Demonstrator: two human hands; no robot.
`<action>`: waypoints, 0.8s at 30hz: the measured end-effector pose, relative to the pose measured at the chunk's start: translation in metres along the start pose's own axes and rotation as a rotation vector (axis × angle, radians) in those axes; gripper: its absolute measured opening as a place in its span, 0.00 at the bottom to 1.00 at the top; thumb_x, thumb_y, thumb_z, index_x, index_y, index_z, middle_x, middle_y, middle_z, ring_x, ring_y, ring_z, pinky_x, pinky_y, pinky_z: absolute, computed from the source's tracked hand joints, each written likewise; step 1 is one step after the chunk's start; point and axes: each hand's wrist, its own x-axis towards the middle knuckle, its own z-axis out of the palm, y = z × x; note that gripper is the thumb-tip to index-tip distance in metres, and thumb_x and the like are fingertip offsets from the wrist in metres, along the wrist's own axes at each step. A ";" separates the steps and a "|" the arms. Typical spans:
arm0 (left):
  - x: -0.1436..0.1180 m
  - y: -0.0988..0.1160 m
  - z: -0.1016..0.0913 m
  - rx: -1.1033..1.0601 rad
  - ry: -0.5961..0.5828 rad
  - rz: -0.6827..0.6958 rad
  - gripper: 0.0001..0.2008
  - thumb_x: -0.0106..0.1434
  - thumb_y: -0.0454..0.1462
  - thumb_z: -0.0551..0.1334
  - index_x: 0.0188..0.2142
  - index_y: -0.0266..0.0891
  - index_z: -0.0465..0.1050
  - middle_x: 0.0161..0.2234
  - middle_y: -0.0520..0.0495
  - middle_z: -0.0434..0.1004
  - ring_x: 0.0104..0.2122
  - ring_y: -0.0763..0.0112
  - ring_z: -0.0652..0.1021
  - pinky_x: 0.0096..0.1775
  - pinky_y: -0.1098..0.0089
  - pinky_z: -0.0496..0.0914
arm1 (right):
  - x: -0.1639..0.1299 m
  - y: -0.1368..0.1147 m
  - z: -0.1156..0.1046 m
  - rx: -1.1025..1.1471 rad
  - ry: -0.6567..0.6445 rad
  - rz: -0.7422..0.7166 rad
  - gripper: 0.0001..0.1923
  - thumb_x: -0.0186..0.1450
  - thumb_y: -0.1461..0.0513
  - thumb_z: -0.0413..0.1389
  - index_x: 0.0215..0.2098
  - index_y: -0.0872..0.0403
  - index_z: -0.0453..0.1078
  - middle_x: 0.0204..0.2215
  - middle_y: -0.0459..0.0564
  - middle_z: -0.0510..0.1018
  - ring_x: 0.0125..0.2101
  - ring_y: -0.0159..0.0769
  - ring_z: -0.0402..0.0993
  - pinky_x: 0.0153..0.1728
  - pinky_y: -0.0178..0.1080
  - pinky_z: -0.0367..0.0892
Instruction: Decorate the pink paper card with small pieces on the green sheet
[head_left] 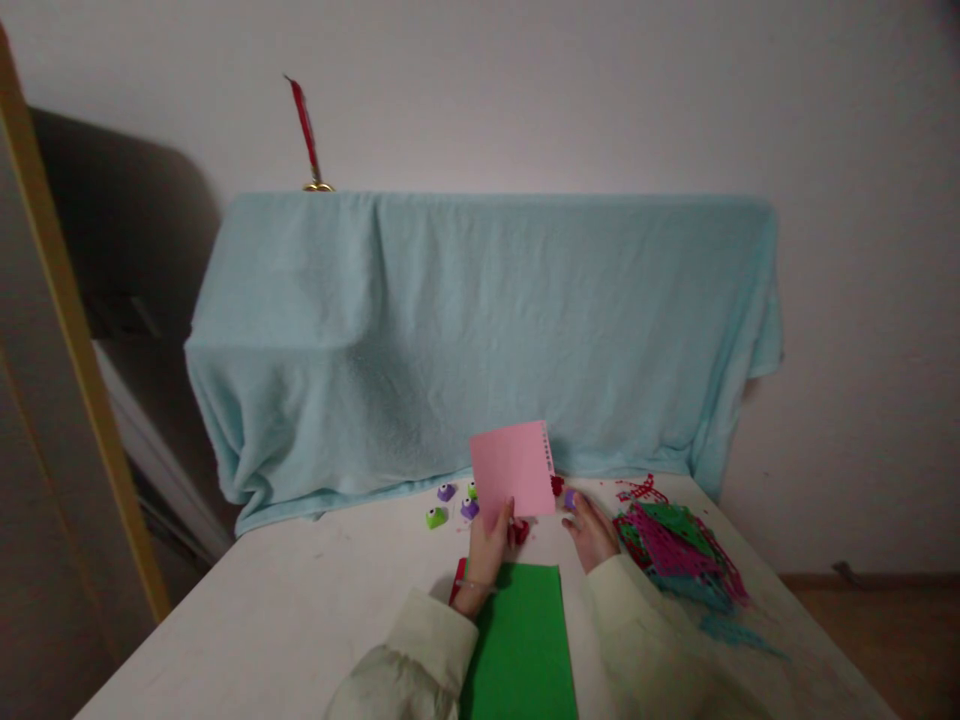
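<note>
My left hand holds a pink sheet of paper upright by its lower edge, with small holes punched along its right side. Just right of it, my right hand closes on a small purple paper punch on the white table. A small red punch sits beside it, and another red piece lies by my left fingers. A green sheet lies flat below my hands.
Purple punches and a green punch lie left of the pink sheet. A pile of punched coloured paper scraps is at the right. A light blue blanket covers a long object behind the table. A wooden frame stands left.
</note>
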 end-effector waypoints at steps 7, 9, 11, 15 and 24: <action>0.008 -0.009 -0.005 -0.032 0.053 -0.017 0.28 0.59 0.56 0.52 0.18 0.35 0.70 0.10 0.51 0.62 0.14 0.74 0.66 0.23 0.73 0.62 | 0.002 0.008 0.000 0.069 -0.062 0.041 0.19 0.45 0.56 0.69 0.34 0.51 0.76 0.37 0.50 0.79 0.30 0.35 0.73 0.30 0.37 0.70; 0.010 -0.012 -0.005 -0.061 0.066 -0.026 0.26 0.58 0.56 0.54 0.23 0.34 0.72 0.11 0.53 0.62 0.13 0.75 0.65 0.22 0.73 0.61 | -0.001 0.008 0.003 0.069 -0.083 0.032 0.21 0.42 0.57 0.71 0.35 0.52 0.75 0.36 0.50 0.79 0.36 0.39 0.75 0.36 0.39 0.71; 0.011 -0.013 -0.005 -0.072 0.068 -0.023 0.25 0.58 0.56 0.55 0.27 0.34 0.73 0.11 0.55 0.62 0.13 0.75 0.65 0.22 0.74 0.61 | -0.004 0.007 0.007 0.068 -0.124 0.025 0.23 0.41 0.58 0.71 0.35 0.52 0.74 0.38 0.51 0.79 0.41 0.42 0.74 0.42 0.40 0.70; 0.010 -0.010 -0.005 -0.053 0.054 -0.026 0.26 0.58 0.56 0.55 0.30 0.33 0.74 0.12 0.54 0.64 0.13 0.75 0.65 0.23 0.73 0.62 | -0.009 0.002 0.011 0.045 -0.144 0.065 0.22 0.46 0.52 0.68 0.35 0.53 0.71 0.36 0.54 0.80 0.41 0.46 0.75 0.43 0.44 0.69; 0.003 -0.006 -0.002 -0.016 -0.045 -0.034 0.29 0.60 0.56 0.51 0.30 0.32 0.77 0.13 0.50 0.68 0.14 0.72 0.69 0.25 0.72 0.64 | -0.011 0.008 0.014 -0.164 -0.165 -0.064 0.21 0.50 0.49 0.65 0.34 0.52 0.70 0.24 0.46 0.76 0.18 0.29 0.66 0.17 0.32 0.57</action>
